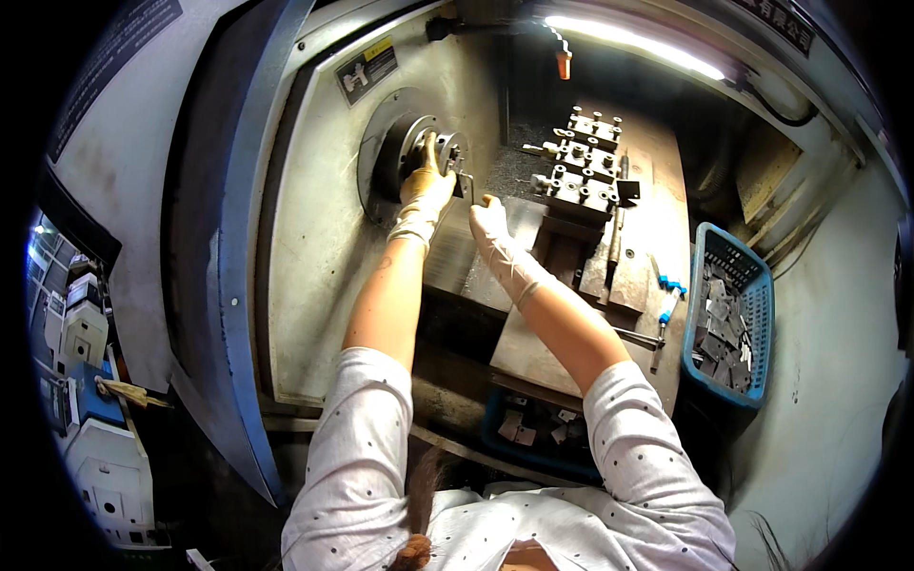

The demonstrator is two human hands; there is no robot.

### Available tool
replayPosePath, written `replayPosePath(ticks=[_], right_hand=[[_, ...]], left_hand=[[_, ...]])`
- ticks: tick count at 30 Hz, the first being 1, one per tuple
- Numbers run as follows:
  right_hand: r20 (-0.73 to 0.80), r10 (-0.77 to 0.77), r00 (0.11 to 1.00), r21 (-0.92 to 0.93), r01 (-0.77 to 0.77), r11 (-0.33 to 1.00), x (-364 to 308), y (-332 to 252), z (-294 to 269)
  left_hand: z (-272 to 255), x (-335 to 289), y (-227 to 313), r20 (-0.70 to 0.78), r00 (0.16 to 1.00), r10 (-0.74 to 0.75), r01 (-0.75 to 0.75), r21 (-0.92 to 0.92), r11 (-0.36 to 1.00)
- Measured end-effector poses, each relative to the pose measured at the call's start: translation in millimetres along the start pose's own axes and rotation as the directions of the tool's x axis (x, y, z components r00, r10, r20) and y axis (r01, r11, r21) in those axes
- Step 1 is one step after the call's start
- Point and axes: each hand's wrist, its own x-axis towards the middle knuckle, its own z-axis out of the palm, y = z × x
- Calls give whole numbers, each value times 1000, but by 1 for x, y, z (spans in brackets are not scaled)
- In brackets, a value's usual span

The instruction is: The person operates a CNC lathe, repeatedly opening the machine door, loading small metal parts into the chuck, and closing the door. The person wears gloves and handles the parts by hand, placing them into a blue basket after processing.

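Note:
Both my hands wear thin pale gloves and reach into an open lathe. My left hand [426, 183] rests on the round chuck [411, 150], fingers curled over its front face. My right hand [492, 225] hovers just right of the chuck, fingers closed around a small yellowish piece that is mostly hidden. A small metal part or key [461, 171] sticks out of the chuck between my two hands.
A tool block with several bolted holders [581, 167] stands right of the chuck. A blue basket [756, 305] of metal blanks sits at the right, a blue-handled tool [668, 303] beside it. A lower blue tray [538, 433] holds more parts. An orange coolant nozzle [564, 63] hangs above.

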Motion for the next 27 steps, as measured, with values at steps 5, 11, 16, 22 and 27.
replayPosePath(ticks=[5,11,16,22,27], right_hand=[[401,48,915,252,-161,954,-11,-12,-5],[-284,-346,894,418,440,795,48,-23,14],[157,-103,982,147,80,986,24,10,7],[-104,-730,675,-60,728,682,-10,-39,4],[-28,-222,975,-332,201,922,47,-33,5]], left_hand=[[6,2,-20,36,998,52,-49,-74,996],[5,2,-15,-38,988,148,-151,-91,984],[10,5,-19,-31,993,114,-116,-40,992],[1,-1,-24,2,990,138,-138,-32,990],[8,5,-17,-2,996,86,-86,-18,996]])
